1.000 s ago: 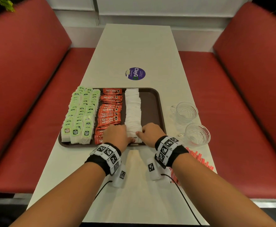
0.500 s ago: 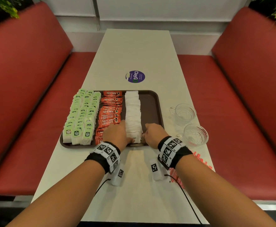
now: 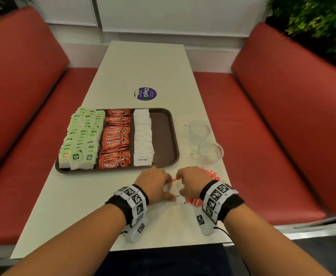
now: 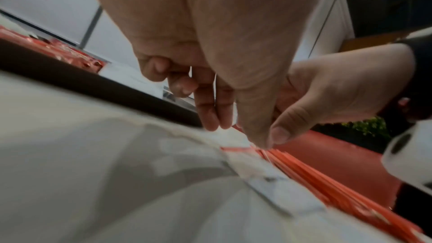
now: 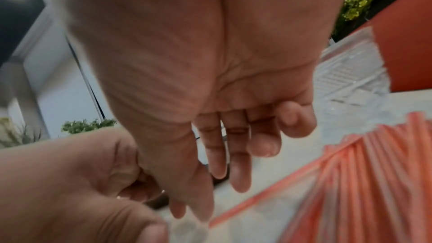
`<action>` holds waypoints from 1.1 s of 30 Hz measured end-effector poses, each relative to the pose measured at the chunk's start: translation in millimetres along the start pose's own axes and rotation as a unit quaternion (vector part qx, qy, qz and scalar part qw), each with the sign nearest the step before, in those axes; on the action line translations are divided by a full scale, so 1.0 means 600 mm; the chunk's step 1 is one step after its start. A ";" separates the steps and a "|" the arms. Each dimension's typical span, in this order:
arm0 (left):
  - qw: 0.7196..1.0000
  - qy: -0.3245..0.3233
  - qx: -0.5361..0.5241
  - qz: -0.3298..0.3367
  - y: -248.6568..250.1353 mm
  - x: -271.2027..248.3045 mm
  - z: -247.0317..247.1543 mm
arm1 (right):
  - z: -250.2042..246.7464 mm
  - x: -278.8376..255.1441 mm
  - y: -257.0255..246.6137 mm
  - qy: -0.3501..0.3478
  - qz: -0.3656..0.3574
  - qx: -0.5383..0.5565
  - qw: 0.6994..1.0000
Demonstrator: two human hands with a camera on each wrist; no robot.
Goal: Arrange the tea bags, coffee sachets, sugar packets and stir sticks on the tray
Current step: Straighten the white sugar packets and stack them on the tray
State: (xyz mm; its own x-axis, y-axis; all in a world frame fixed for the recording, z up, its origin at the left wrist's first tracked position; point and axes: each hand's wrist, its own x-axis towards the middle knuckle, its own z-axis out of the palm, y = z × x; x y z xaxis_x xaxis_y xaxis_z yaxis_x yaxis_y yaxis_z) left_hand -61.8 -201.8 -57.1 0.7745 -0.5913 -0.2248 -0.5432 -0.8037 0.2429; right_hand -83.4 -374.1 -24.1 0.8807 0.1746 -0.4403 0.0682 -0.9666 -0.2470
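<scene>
Since three of the four kinds were already lined up on the dark brown plastic tray (image 3: 174,136), I'd call the job roughly three-quarters done. Green-tagged tea bags (image 3: 81,140) filled the 9 o'clock side, red Nescafe coffee sachets (image 3: 115,142) ran down the middle, and a column of white paper sugar packets (image 3: 143,136) sat just past them. A bare strip of tray was left at the 3 o'clock side, which looked to me like the spot meant for the sticks.

What remained was off the tray: a fan of thin orange-red stir sticks (image 3: 209,173) lay on the off-white table (image 3: 147,62) at about 5 o'clock from the tray, with a couple of loose white packets (image 3: 178,196) beside them.

Both hands hovered low over that pile, close together, wrists bent down. Left hand (image 3: 155,184) had its thumb and fingers curled down onto the white packets, though blur meant I couldn't tell if it actually pinched one. Right hand (image 3: 191,184) had fingers relaxed and mostly straight, pointing down, holding nothing I could see.

Two clear glass cups (image 3: 203,140) stood at the tray's 3 o'clock.
</scene>
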 end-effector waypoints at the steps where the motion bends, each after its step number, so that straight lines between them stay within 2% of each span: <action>1: 1.000 -0.005 0.009 0.009 0.006 -0.001 0.005 | 0.003 -0.005 0.000 -0.011 0.000 -0.012 1.000; 4: 0.999 -0.014 0.029 0.020 0.015 -0.005 0.012 | 0.014 -0.015 -0.002 -0.031 0.001 -0.031 0.999; 8: 0.997 -0.038 0.063 0.019 0.026 -0.010 0.006 | 0.026 -0.019 -0.014 -0.022 -0.004 -0.027 0.999; 11: 0.998 -0.036 0.051 0.017 0.034 -0.019 -0.005 | 0.028 -0.016 -0.022 -0.014 -0.013 -0.018 1.000; 15: 0.999 0.009 -0.050 -0.008 0.013 -0.031 -0.033 | 0.014 -0.008 -0.023 0.023 -0.004 0.017 1.000; 19: 0.988 0.109 -0.099 -0.052 -0.037 -0.042 -0.067 | 0.001 0.009 -0.022 0.095 0.003 0.088 0.992; 22: 0.977 0.146 -0.109 -0.107 -0.086 -0.039 -0.087 | -0.007 0.026 -0.026 0.141 0.070 0.167 0.973; 26: 0.975 0.111 -0.105 -0.164 -0.126 -0.024 -0.096 | -0.014 0.055 -0.033 0.121 0.136 0.183 0.966; 33: 0.976 0.058 -0.085 -0.192 -0.144 0.014 -0.086 | -0.025 0.104 -0.050 0.094 0.191 0.161 0.964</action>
State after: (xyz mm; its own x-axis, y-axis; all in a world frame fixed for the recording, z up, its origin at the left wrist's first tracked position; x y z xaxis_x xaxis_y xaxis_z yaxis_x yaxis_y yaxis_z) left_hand 8.4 -134.0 -31.4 0.9468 -0.2304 -0.2249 -0.1524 -0.9359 0.3176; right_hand -23.4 -337.1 -31.0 0.8838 -0.2491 -0.3960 -0.4005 -0.8403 -0.3652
